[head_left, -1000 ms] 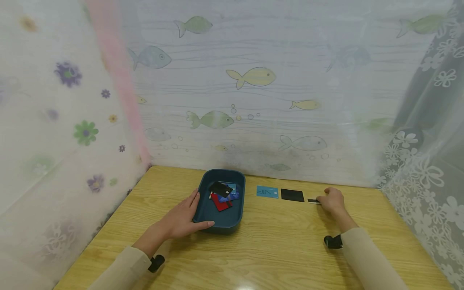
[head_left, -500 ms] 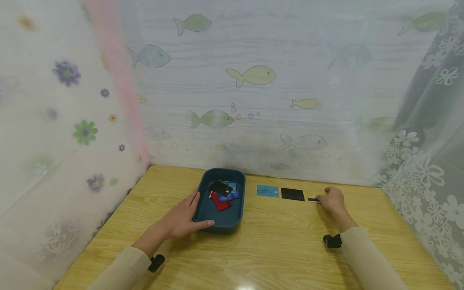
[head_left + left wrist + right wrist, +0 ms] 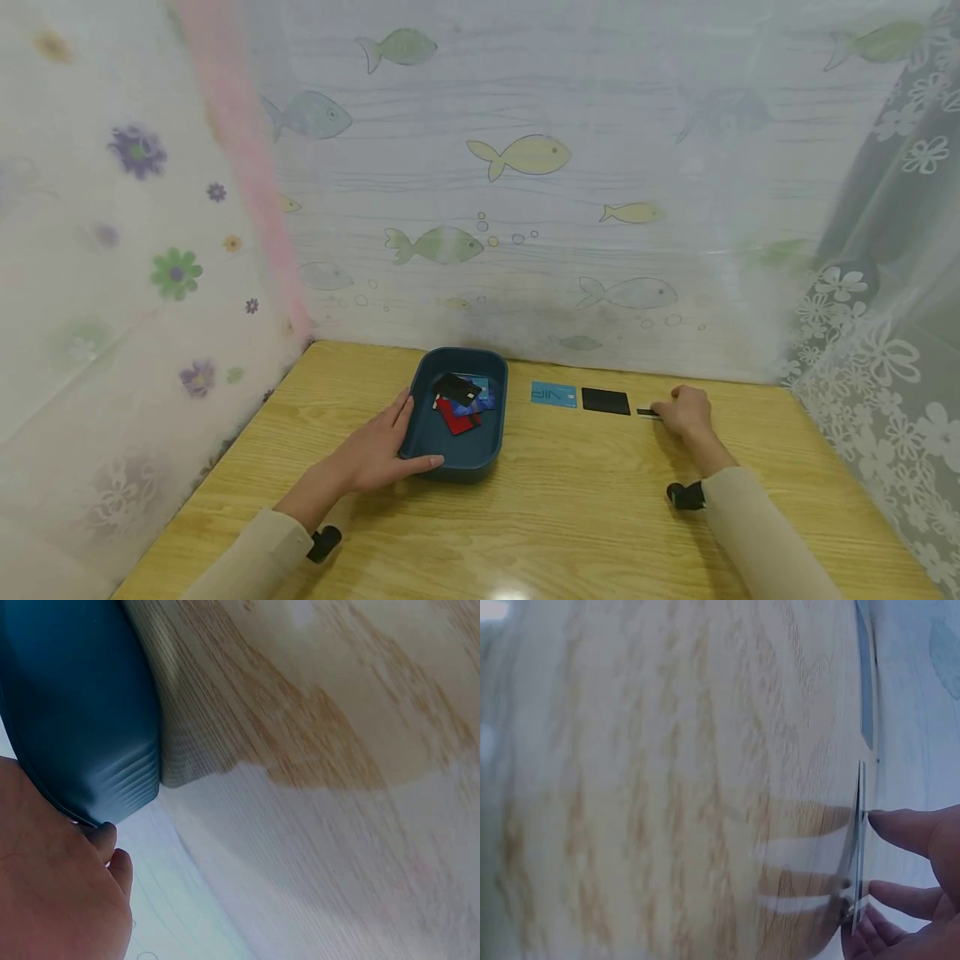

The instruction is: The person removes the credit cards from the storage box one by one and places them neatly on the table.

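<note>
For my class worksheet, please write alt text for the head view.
A person's right hand pinches a half-hidden card at a wooden table, in line with a black card and a blue card. The left hand touches a blue tray holding more cards.

Low in the middle of the frame, a dark blue rounded plastic tub (image 3: 450, 447) is on the yellow wooden worktop (image 3: 570, 508), with flat red, blue and black cards (image 3: 456, 390) in it. To its right come a light blue card (image 3: 553, 394), a black card (image 3: 606, 401) and a black-and-white card (image 3: 646, 413). The left hand (image 3: 375, 452) is on the tub's left edge, the right hand (image 3: 687, 411) on the last card.
</note>
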`<action>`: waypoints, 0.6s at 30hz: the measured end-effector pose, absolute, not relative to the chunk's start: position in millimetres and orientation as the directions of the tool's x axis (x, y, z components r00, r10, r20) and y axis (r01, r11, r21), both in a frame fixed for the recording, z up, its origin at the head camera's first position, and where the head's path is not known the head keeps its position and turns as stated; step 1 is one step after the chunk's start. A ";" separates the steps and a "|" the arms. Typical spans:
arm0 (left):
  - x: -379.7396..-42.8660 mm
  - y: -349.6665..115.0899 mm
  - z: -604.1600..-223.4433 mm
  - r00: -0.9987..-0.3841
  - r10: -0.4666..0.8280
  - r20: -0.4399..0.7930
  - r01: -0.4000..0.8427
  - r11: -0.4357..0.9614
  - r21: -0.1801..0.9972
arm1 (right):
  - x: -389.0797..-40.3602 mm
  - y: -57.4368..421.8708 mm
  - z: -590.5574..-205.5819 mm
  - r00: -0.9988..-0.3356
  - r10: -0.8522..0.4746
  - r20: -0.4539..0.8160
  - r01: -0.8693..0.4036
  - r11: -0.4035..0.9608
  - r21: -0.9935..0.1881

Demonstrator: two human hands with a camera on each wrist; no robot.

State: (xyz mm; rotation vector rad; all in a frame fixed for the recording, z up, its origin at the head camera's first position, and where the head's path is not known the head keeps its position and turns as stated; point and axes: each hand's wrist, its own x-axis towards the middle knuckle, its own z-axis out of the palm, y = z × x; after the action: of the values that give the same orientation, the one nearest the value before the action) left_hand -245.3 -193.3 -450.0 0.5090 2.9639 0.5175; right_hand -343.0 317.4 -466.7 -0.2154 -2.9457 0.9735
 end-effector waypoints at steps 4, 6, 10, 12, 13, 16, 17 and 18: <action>-245.1 -193.2 -449.4 -0.940 0.340 -0.026 0.311 0.888 0.339 | -341.4 316.8 -464.4 -0.989 0.146 -0.015 0.129 0.817 -0.562; -245.0 -193.3 -449.5 -0.941 0.338 -0.026 0.311 0.889 0.336 | -340.6 316.2 -463.7 -0.989 0.147 -0.014 0.131 0.823 -0.552; -245.2 -193.3 -449.7 -0.942 0.334 -0.031 0.305 0.892 0.334 | -340.2 315.7 -463.7 -0.990 0.142 -0.011 0.125 0.825 -0.551; -245.5 -193.1 -450.0 -0.942 0.333 -0.034 0.303 0.892 0.335 | -340.8 316.0 -464.2 -0.990 0.139 -0.003 0.118 0.826 -0.552; -245.5 -193.0 -449.9 -0.942 0.333 -0.036 0.302 0.891 0.338 | -341.0 316.0 -464.4 -0.991 0.137 0.001 0.114 0.826 -0.553; -245.1 -192.6 -449.4 -0.943 0.331 -0.040 0.298 0.890 0.345 | -341.6 316.0 -465.2 -0.991 0.130 0.011 0.102 0.822 -0.560; -244.8 -192.4 -448.9 -0.942 0.332 -0.040 0.299 0.889 0.348 | -341.9 316.1 -465.5 -0.992 0.129 0.012 0.100 0.821 -0.562; -245.1 -192.7 -449.8 -0.943 0.332 -0.039 0.298 0.889 0.349 | -341.9 316.1 -465.6 -0.992 0.127 0.010 0.099 0.819 -0.564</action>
State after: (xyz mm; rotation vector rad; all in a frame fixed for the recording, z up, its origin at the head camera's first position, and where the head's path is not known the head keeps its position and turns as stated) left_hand -245.1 -192.7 -449.8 0.4943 2.9574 0.5228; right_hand -341.9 316.1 -465.6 -0.1838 -2.9518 0.9118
